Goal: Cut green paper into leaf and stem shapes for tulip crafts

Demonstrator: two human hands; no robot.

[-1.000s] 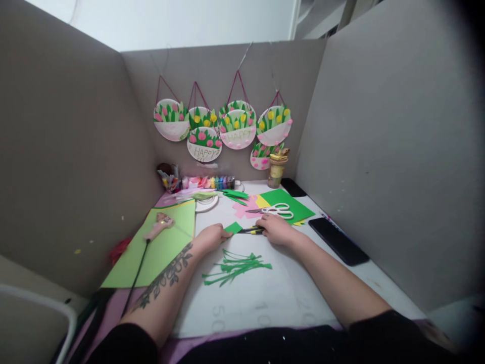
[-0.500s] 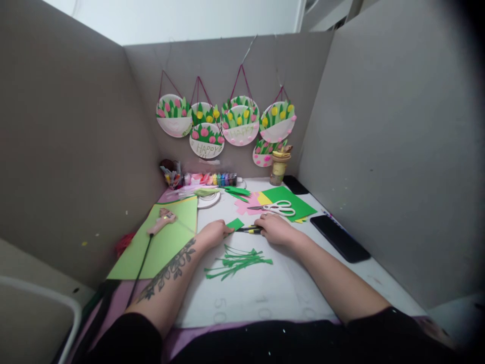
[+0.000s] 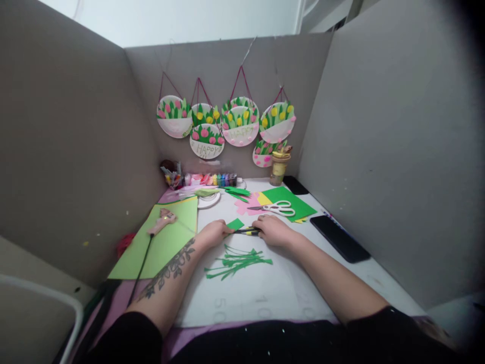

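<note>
- Paper piece [image 3: 236, 224], small and green, lies at the middle of the tabletop [image 3: 280, 283], jutting out from the fingertips of the left hand [image 3: 215, 233].
- The left grip is narrow, pinching the paper piece by its near left edge; the forearm behind it bears a dark leafy tattoo.
- The right hand [image 3: 273, 230] has its grip closed around a black-and-yellow tool [image 3: 250, 231], mostly covered by the fingers; its exact kind cannot be told.
- The tool's dark, slender end points left, along the near edge of the paper piece; whether the two touch is too small to tell.
- Thin green strips [image 3: 238, 263] lie in a loose, crossing bundle just nearer the body than both hands.
- White-handled scissors [image 3: 281, 208] rest beyond the right hand, over pink paper [image 3: 244, 205] and the green sheet [image 3: 290, 198], blades toward the left.
- A large black phone [image 3: 339, 238] lies farther out on the right side.
- On the left, a glue gun [image 3: 163, 222] with a dark cord rests on a light green sheet [image 3: 166, 253].
- Cut green leaf shapes [image 3: 238, 192] lie toward the back, near a white round item [image 3: 209, 200].
- Decorated paper plates [image 3: 240, 131] hang on the grey rear panel [image 3: 220, 65].
</note>
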